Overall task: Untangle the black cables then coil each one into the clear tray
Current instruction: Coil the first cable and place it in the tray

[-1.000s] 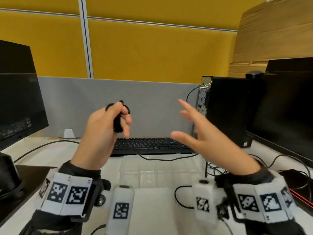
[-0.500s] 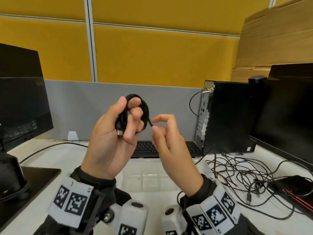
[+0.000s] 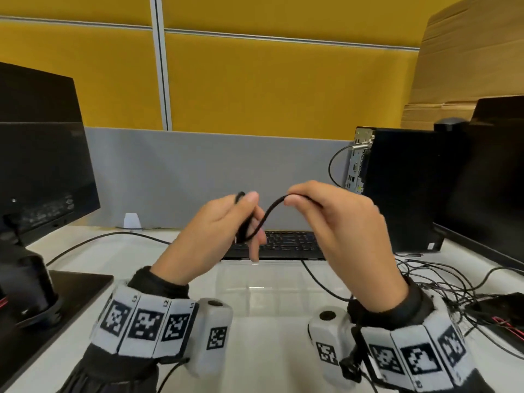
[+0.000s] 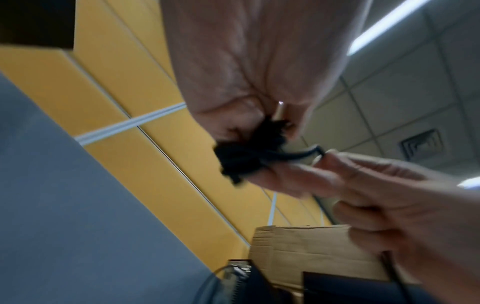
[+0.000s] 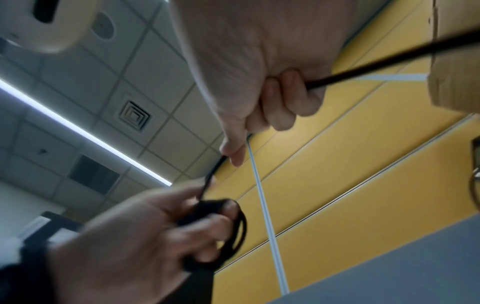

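Note:
Both hands are raised above the desk with one black cable (image 3: 265,215) between them. My left hand (image 3: 226,225) grips a small coil of that cable (image 5: 231,232), thumb on top and fingers curled through the loops (image 4: 241,162). My right hand (image 3: 326,214) pinches the free strand between thumb and forefinger a short way right of the coil, and the strand runs on through its curled fingers (image 5: 291,96). Below the hands lies the clear tray (image 3: 283,290). A tangle of black cables (image 3: 436,282) lies on the desk to the right.
A black keyboard (image 3: 289,245) sits behind the tray. A monitor (image 3: 42,165) on its stand is at the left, a computer tower (image 3: 402,188) and a second monitor (image 3: 499,180) at the right. A grey and yellow partition closes the back.
My right hand came in from open and apart, then took hold of the cable's free strand beside the coil. The left hand lowered slightly with the coil.

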Demonstrator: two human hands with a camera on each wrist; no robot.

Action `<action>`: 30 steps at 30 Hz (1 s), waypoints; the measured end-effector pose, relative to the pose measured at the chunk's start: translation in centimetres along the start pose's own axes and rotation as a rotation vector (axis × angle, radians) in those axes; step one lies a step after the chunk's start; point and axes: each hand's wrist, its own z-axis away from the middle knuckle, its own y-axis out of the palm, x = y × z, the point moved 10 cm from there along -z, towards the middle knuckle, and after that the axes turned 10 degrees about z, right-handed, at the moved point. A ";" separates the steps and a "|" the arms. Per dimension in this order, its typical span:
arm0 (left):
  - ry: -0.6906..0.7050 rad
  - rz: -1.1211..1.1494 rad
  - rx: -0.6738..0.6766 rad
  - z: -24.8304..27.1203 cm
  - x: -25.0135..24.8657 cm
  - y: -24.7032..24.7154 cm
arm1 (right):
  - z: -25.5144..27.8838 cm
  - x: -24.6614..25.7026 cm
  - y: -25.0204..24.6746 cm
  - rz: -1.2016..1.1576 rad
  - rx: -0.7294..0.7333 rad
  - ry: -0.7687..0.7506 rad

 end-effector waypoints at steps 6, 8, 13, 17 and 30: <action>-0.042 0.312 0.371 1.8 -1.7 5.6 | 0.0 -1.7 1.1 -0.172 0.067 0.109; 0.009 0.456 0.312 1.5 -2.6 5.1 | 0.4 -1.8 3.1 -0.232 0.226 0.137; 0.259 0.864 -0.177 0.7 -4.5 -1.0 | 2.9 -1.2 7.5 -0.174 0.659 0.094; 0.390 0.397 -0.480 1.5 -4.6 -6.1 | 5.1 0.4 9.1 -0.161 0.941 -0.012; 0.254 0.575 -0.616 2.1 -1.6 -12.3 | 9.5 -12.6 7.3 0.170 1.146 0.170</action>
